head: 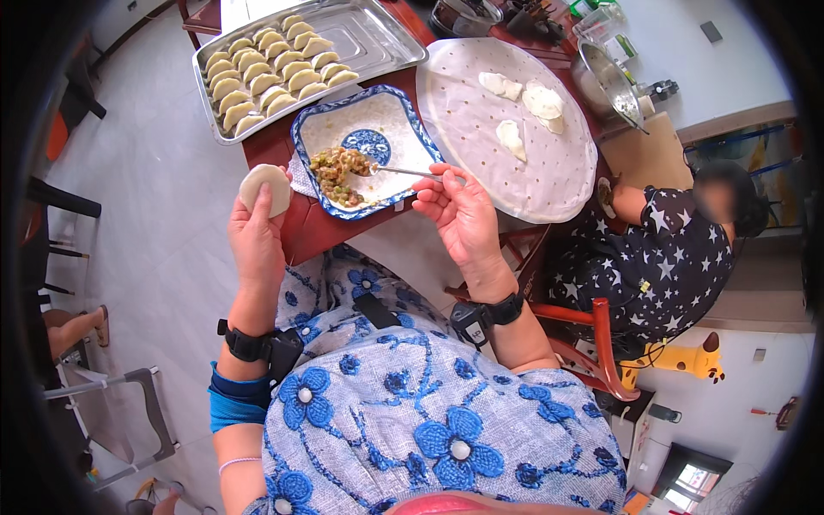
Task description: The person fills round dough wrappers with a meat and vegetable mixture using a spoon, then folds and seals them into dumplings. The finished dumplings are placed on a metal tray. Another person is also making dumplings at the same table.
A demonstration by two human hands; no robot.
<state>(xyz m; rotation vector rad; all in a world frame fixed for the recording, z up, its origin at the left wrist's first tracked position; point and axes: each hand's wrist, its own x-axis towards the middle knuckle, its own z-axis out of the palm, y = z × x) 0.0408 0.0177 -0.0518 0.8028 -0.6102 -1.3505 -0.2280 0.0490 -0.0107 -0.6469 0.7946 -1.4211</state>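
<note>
A round dough wrapper rests in my left hand, the thumb laid across it. My right hand holds the handle of a metal spoon between thumb and fingers. The spoon's bowl end is in a chopped filling, which lies at the left side of a square blue-and-white dish. Beyond the dish, a metal tray bears rows of folded dumplings. To the right, flat dough wrappers lie on a round perforated white mat.
A seated person in a star-patterned top is at the right, near a wooden board. A metal bowl stands past the mat. A red chair is beside my right arm. The red table's edge runs below the dish.
</note>
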